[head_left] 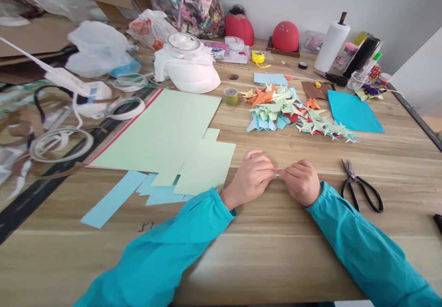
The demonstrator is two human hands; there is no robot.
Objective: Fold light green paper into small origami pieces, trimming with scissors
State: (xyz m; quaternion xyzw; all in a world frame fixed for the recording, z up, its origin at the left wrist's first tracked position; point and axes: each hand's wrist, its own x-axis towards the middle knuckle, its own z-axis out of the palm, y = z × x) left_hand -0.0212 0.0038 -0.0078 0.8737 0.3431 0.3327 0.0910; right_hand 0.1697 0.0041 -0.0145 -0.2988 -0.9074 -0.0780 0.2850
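My left hand and my right hand meet over the table, fingertips pinched together. Between them shows a tiny bit of pale green folded paper; most of it is hidden by the fingers. Left of my left hand lie pale green paper sheets of differing sizes, with light blue paper strips partly under them. Black-handled scissors rest to the right of my right hand, blades slightly apart. Beyond my hands is a pile of folded paper pieces in green, blue, orange and red.
A spool of thread stands behind the sheets. Bright blue squares lie right of the pile. Rolls of tape and a white glue gun crowd the left side. Bags, red domes and a white bottle line the wall.
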